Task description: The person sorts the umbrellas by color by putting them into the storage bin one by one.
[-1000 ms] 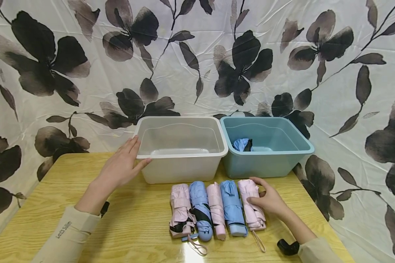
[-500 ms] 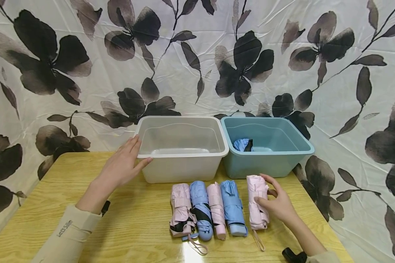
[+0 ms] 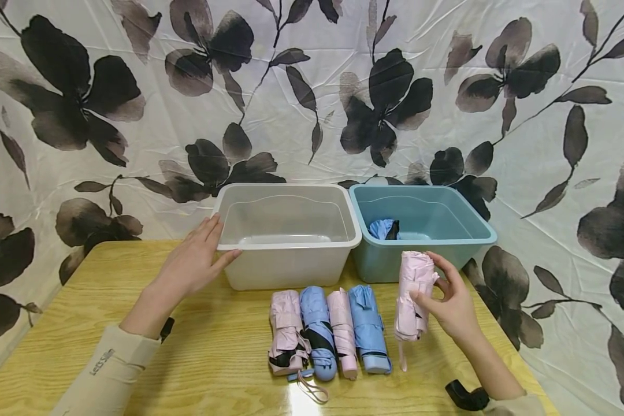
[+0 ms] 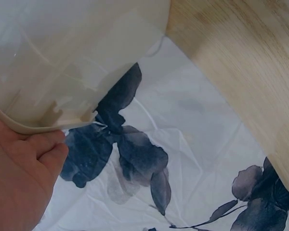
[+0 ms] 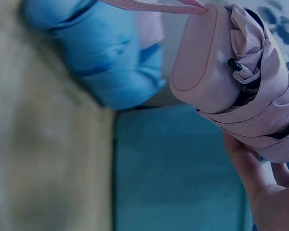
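My right hand point(image 3: 452, 303) pinches a pink folded umbrella point(image 3: 415, 294) between thumb and fingers, above the table in front of the blue bin point(image 3: 437, 260). Its flat handle end point(image 5: 202, 57) and wrist strap show large in the right wrist view. My left hand point(image 3: 189, 260) rests with extended fingers at the left front corner of the white bin point(image 3: 286, 268), thumb at the front rim. On the table lie a pink umbrella point(image 3: 286, 329), a blue one point(image 3: 318, 332), a slim pink one point(image 3: 342, 329) and another blue one point(image 3: 368, 329), side by side.
A blue and black bundle point(image 3: 382, 229) lies inside the blue bin, at its left. Both bins stand next to each other at the back of the wooden table point(image 3: 208, 358). Behind them hangs a white floral cloth point(image 3: 301, 75).
My right hand has drawn the rightmost pink umbrella away from the row, to the right, and raised it off the table. My left hand has stayed at the white bin.
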Demonstrator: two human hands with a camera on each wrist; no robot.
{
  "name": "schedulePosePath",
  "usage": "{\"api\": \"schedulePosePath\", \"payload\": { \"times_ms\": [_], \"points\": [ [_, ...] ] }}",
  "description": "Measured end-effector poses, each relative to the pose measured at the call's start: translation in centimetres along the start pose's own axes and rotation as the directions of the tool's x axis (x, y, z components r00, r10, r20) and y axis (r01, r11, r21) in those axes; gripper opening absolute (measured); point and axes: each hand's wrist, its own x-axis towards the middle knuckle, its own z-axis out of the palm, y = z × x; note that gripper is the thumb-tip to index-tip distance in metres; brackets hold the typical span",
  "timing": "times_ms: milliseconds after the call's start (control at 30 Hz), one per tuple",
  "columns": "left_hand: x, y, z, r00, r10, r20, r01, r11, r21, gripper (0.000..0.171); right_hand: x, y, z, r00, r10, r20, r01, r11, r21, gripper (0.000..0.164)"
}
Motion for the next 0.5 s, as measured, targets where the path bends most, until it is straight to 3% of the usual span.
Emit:
{"api": "schedulePosePath", "payload": {
  "times_ms": [233,500],
  "points": [
    [-0.1,0.0,0.0,1.0,0.006,-0.003,-0.006,1.0,-0.001,0.091,1.7,-2.9,1.3,0.995,-0.001,-0.099,0.003,1.0,0.02,0.08],
    [0.0,-0.1,0.0,1.0,0.004,-0.002,-0.004,1.0,-0.001,0.091,5.3,-5.5,3.5,0.984,-0.019,-0.176,0.045,0.989,0.144,0.079]
  ]
}}
